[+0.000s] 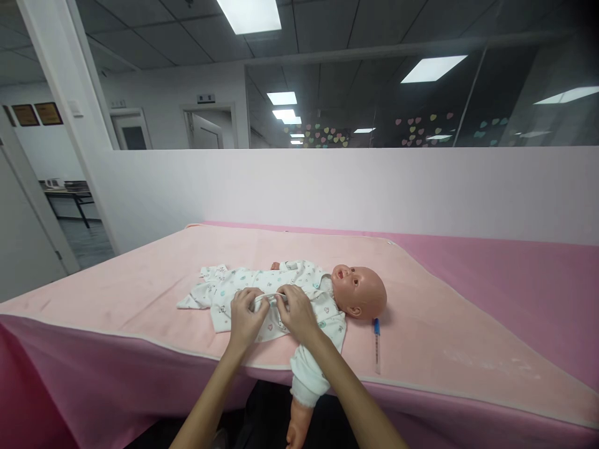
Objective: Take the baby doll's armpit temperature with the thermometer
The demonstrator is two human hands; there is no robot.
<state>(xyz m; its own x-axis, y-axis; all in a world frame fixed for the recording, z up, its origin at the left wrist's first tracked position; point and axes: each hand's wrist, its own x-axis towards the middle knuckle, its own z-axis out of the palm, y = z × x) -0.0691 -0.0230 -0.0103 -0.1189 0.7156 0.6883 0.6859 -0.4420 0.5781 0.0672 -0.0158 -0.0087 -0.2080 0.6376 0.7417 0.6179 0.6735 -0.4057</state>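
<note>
A baby doll point(359, 292) lies on its back across the table, head to the right, dressed in a white printed romper point(250, 279). My left hand point(248, 313) pinches the edge of the romper at the doll's middle. Beside it, my right hand point(296, 312) is also closed on the same white edging, which runs between the two hands. One sleeved doll arm point(302, 408) hangs over the front edge of the table, beneath my right forearm. Just below the doll's head lies a thermometer-like clear tube with a blue end point(377, 346).
A peach blanket point(150, 290) covers much of the table, over a pink cloth point(524, 287) that drapes down the front. Behind the table stands a low white wall point(355, 190) with glass above. At the far left are a door point(28, 224) and a desk point(70, 193).
</note>
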